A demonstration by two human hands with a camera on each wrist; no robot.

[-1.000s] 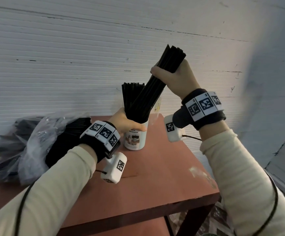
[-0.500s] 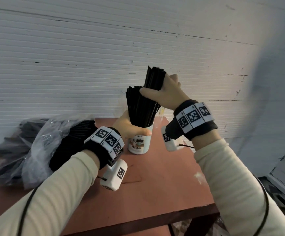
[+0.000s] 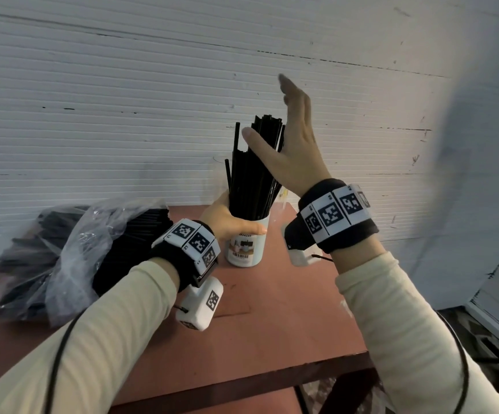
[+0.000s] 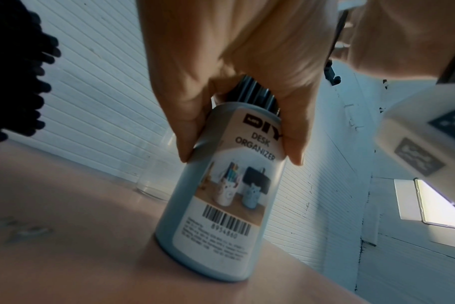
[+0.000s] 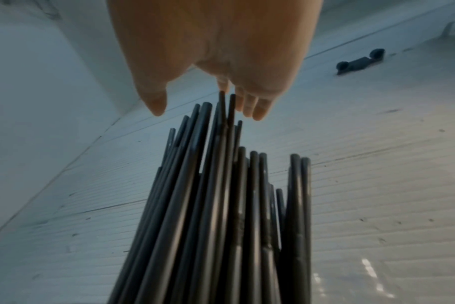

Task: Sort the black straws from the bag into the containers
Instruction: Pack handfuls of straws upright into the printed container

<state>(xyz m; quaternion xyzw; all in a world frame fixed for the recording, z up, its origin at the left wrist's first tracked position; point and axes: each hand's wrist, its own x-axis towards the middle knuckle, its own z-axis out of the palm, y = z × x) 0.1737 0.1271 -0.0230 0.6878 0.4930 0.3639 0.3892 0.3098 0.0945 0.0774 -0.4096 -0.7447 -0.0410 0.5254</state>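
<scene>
A white labelled container point(image 3: 246, 246) point(image 4: 221, 197) stands on the red-brown table point(image 3: 287, 318), packed with upright black straws point(image 3: 252, 174) point(image 5: 221, 205). My left hand point(image 3: 227, 219) point(image 4: 237, 86) grips the container around its top. My right hand point(image 3: 290, 138) point(image 5: 210, 61) is held flat with straight fingers beside the straw tops, holding nothing. A clear plastic bag point(image 3: 72, 249) with many more black straws lies on the table's left part.
An empty clear glass point(image 4: 153, 174) point(image 3: 219, 180) stands behind the white container by the ribbed white wall point(image 3: 122, 100). The table's right and front edges lie close; beyond the right edge there is floor point(image 3: 481, 339).
My right hand has let go of the bundle, which now stands in the container, and its fingers have straightened beside the straw tops. My left hand has kept its grip on the container.
</scene>
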